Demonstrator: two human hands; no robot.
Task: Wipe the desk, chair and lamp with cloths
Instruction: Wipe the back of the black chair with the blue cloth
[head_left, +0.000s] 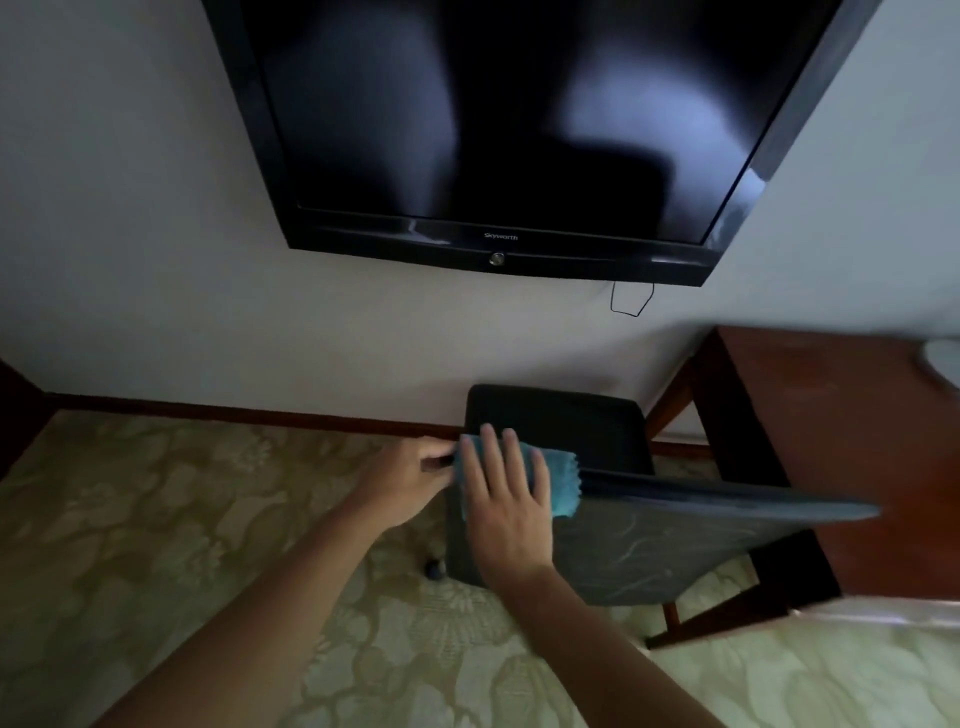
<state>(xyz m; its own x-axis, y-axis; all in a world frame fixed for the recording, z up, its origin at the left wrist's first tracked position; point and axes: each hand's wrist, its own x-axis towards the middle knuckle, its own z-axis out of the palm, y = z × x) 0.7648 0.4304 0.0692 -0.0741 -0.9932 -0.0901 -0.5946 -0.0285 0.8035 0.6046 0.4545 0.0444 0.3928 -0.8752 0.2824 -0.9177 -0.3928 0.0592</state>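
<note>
A dark upholstered chair (670, 540) stands with its back toward me, its seat (561, 421) beyond. A blue cloth (560, 480) lies over the top left corner of the chair back. My right hand (506, 499) presses flat on the cloth with straight fingers. My left hand (410, 475) grips the left end of the chair back's top edge, fingers curled round it. The brown wooden desk (852, 441) stands at the right. No lamp is plainly in view.
A black television (498, 119) hangs on the white wall above, with a thin wire loop (631, 299) below it. Patterned pale green carpet (208, 545) covers the floor. A white object (943, 358) sits at the desk's right edge. A dark chair foot (435, 569) rests on the carpet.
</note>
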